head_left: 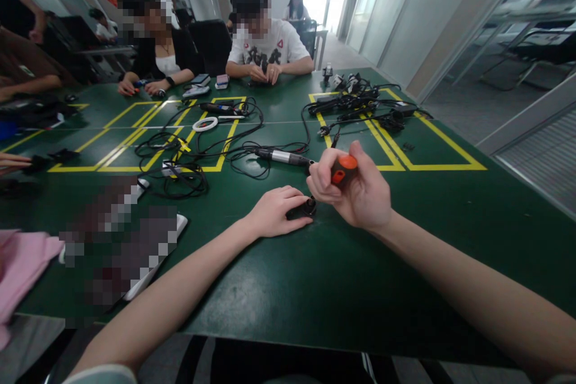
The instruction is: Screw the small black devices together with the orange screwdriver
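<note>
My right hand [353,189] is wrapped round the handle of a screwdriver [345,167], orange and dark, raised above the green table. The shaft of the tool is mostly hidden from view. My left hand [276,211] rests on the table, its fingers and thumb closed about a small black part [302,210] whose kind I cannot make out. That part lies just below and left of my right hand. Just beyond my hands lies a black and silver cylindrical tool [288,158] with a cord.
Black cables [180,183] coil at the left centre, near a white tape roll [205,124]. More cables and plugs [355,99] pile up at the back right. Yellow tape [450,167] marks the green table [427,252]. Two blurred flat items [139,252] lie left. Several people sit across.
</note>
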### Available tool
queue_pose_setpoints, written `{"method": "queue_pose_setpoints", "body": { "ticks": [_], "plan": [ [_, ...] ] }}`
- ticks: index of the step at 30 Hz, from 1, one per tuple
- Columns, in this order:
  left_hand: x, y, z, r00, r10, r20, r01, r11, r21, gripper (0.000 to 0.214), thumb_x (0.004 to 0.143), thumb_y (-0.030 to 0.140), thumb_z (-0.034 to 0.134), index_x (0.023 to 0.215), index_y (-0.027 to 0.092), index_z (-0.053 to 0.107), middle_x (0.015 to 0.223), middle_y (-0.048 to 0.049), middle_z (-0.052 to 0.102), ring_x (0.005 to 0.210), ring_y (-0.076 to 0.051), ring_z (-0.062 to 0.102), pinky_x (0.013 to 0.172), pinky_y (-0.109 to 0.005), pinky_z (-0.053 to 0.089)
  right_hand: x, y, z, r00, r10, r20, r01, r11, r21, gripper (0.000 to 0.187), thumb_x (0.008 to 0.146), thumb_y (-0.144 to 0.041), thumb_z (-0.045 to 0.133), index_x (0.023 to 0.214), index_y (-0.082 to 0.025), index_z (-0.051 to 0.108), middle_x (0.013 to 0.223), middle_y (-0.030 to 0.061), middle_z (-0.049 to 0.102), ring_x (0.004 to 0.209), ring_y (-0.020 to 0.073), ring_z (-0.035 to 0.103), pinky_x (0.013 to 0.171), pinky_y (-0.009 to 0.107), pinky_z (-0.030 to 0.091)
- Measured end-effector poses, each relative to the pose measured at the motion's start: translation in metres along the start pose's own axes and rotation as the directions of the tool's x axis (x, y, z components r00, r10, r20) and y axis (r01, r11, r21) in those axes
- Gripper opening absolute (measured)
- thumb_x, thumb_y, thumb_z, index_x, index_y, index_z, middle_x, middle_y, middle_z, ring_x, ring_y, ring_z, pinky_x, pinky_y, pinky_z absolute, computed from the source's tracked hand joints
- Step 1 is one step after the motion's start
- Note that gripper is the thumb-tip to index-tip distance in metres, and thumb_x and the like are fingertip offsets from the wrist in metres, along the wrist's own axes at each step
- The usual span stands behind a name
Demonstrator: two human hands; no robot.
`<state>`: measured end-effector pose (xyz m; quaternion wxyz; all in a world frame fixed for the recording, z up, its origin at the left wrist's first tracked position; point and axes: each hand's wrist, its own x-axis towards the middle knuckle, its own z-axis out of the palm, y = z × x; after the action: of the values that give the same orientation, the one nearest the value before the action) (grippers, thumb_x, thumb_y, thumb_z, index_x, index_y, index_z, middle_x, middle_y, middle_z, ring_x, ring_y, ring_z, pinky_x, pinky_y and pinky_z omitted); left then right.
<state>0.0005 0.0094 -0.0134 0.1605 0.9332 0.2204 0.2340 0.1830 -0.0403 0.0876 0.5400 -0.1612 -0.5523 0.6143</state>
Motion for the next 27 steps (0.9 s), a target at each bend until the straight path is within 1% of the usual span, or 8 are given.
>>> {"method": "queue_pose_setpoints", "body": {
  "ticks": [3, 8, 11, 14, 17, 19, 22, 27],
  "plan": [
    [-0.0003, 0.0000, 0.0003, 1.000, -0.002, 0.000, 0.002, 1.000, 0.003, 0.037, 0.102, 0.050, 0.063, 0.123, 0.021, 0.075, 0.124, -0.0123, 0.076, 0.115, -0.027, 0.073, 0.103, -0.042, 0.060, -0.0022, -0.0005, -0.0011, 1.000, -0.012, -0.006, 0.012, 1.000, 0.006, 0.052, 0.096, -0.075, 0.056, 0.084, -0.025, 0.054, 0.053, -0.0095, 0.035, 0.045, 0.0097, 0.024, 0.046, 0.024, 0.025],
    [0.0001, -0.0007, 0.0014, 1.000, 0.004, -0.014, -0.005, 1.000, -0.005, 0.037, 0.101, 0.050, 0.065, 0.120, 0.020, 0.075, 0.121, -0.0129, 0.077, 0.111, -0.027, 0.074, 0.099, -0.041, 0.061, -0.0010, 0.0003, -0.0007, 0.998, -0.063, 0.014, 0.064, 0.998, -0.022, 0.039, 0.100, -0.060, 0.062, 0.086, -0.025, 0.055, 0.055, -0.0075, 0.045, 0.046, 0.0110, 0.033, 0.047, 0.025, 0.030],
    [0.0008, -0.0008, 0.0017, 1.000, 0.008, -0.014, -0.008, 1.000, -0.005, 0.037, 0.101, 0.050, 0.065, 0.118, 0.019, 0.076, 0.119, -0.0136, 0.077, 0.109, -0.028, 0.074, 0.097, -0.041, 0.062, 0.0009, -0.0001, 0.0007, 0.998, -0.058, 0.001, 0.058, 0.997, -0.053, 0.056, 0.103, -0.065, 0.054, 0.069, -0.021, 0.060, 0.055, -0.0029, 0.045, 0.048, 0.0116, 0.040, 0.049, 0.028, 0.031],
    [0.0012, -0.0001, 0.0009, 1.000, 0.010, -0.007, -0.010, 1.000, -0.001, 0.038, 0.101, 0.050, 0.064, 0.119, 0.019, 0.076, 0.123, -0.0143, 0.077, 0.111, -0.029, 0.074, 0.098, -0.043, 0.062, 0.0000, -0.0010, 0.0007, 0.999, 0.003, 0.034, -0.001, 0.999, -0.053, 0.071, 0.103, -0.073, 0.044, 0.058, -0.021, 0.055, 0.049, -0.0036, 0.035, 0.044, 0.0111, 0.031, 0.047, 0.030, 0.025],
    [0.0013, 0.0010, -0.0001, 1.000, 0.010, -0.005, -0.010, 1.000, 0.002, 0.039, 0.102, 0.050, 0.063, 0.122, 0.020, 0.075, 0.124, -0.0138, 0.076, 0.112, -0.028, 0.073, 0.101, -0.044, 0.061, -0.0026, -0.0014, -0.0008, 0.998, -0.007, 0.058, 0.007, 1.000, -0.011, 0.064, 0.098, -0.080, 0.048, 0.072, -0.022, 0.058, 0.049, -0.0078, 0.031, 0.043, 0.0104, 0.024, 0.046, 0.027, 0.024],
    [0.0015, 0.0014, -0.0003, 1.000, 0.008, -0.003, -0.008, 1.000, 0.013, 0.039, 0.102, 0.051, 0.062, 0.121, 0.019, 0.076, 0.123, -0.0139, 0.077, 0.111, -0.028, 0.073, 0.100, -0.044, 0.061, -0.0034, -0.0012, -0.0019, 0.998, -0.031, 0.047, 0.030, 0.999, 0.012, 0.052, 0.096, -0.075, 0.058, 0.082, -0.025, 0.055, 0.051, -0.0097, 0.035, 0.043, 0.0100, 0.023, 0.047, 0.025, 0.023],
    [0.0019, 0.0012, 0.0003, 1.000, 0.007, -0.004, -0.006, 0.999, 0.033, 0.040, 0.102, 0.052, 0.062, 0.117, 0.017, 0.076, 0.118, -0.0152, 0.077, 0.108, -0.029, 0.074, 0.095, -0.043, 0.062, -0.0016, -0.0009, -0.0024, 0.998, -0.062, 0.000, 0.062, 0.998, -0.010, 0.043, 0.097, -0.063, 0.065, 0.083, -0.025, 0.052, 0.054, -0.0082, 0.044, 0.043, 0.0102, 0.028, 0.046, 0.024, 0.024],
    [0.0020, 0.0004, 0.0012, 1.000, 0.009, 0.008, -0.009, 1.000, 0.013, 0.038, 0.102, 0.050, 0.063, 0.118, 0.018, 0.075, 0.121, -0.0148, 0.077, 0.112, -0.028, 0.073, 0.100, -0.043, 0.061, 0.0018, -0.0024, -0.0003, 0.997, -0.053, -0.050, 0.047, 0.993, -0.112, 0.063, 0.097, -0.077, 0.056, 0.065, -0.022, 0.056, 0.055, -0.0031, 0.042, 0.046, 0.0115, 0.035, 0.046, 0.029, 0.028]
  ]
}}
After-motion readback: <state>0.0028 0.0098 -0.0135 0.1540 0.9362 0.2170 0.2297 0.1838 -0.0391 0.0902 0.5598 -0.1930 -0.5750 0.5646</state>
